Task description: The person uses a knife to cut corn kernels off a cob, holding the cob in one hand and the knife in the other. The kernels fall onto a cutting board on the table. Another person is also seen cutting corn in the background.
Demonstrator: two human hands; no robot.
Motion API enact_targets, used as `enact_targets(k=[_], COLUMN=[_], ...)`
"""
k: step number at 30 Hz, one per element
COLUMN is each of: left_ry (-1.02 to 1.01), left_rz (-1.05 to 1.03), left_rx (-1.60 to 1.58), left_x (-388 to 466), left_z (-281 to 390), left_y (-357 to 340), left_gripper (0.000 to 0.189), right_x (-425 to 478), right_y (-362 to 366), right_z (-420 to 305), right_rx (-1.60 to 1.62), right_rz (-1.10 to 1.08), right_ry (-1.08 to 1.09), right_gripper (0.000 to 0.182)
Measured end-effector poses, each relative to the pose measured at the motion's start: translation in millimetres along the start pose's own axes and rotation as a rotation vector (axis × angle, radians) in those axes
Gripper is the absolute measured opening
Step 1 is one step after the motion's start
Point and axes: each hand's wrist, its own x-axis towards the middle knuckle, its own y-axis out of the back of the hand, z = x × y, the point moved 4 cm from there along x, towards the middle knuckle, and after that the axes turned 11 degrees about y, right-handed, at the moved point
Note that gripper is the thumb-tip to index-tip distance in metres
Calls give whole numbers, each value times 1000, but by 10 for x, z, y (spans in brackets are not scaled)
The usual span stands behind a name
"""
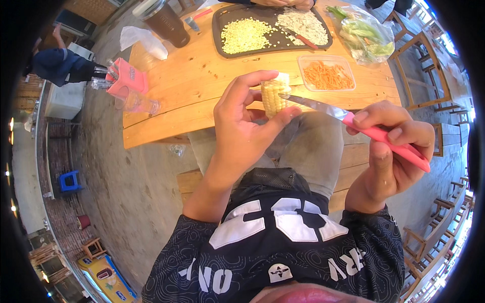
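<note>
My left hand (246, 121) holds a short piece of corn cob (273, 94) upright between thumb and fingers, above the near edge of the wooden table. In my right hand (394, 140) is a knife with a pink handle (382, 137); its blade tip touches or lies very close to the cob's right side. Past my hands, a dark tray (242, 55) bears a pile of cut yellow corn kernels (244, 36), a heap of pale chopped pieces (303, 22) and a red-handled knife (306, 41). A clear plastic box (327, 88) of shredded orange food stands nearer, to the right.
A clear bag of green husks or leaves (365, 38) lies at the back right. At the left stand a dark tumbler (163, 22), a pink utensil holder (130, 75) and a clear glass (134, 102). Another person's hands (284, 3) are beyond the tray; a second person (57, 64) stands far left.
</note>
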Motion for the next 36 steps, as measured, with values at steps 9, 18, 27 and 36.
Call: enact_targets(k=[9, 18, 27, 36], left_ry=[-82, -88, -95, -162], left_rz=[-1, 6, 9, 8], left_rx=[73, 115, 165, 223], left_x=[-8, -9, -17, -13], left_z=[21, 40, 71, 112], left_y=[12, 0, -7, -35], left_gripper=[55, 55, 54, 53], right_x=[3, 2, 29, 71], right_y=[-16, 2, 35, 117], right_z=[-53, -55, -75, -88], right_rx=[-34, -51, -59, -30], right_rz=[36, 32, 6, -32], right_ry=[-15, -17, -20, -43], right_gripper=[35, 35, 34, 29])
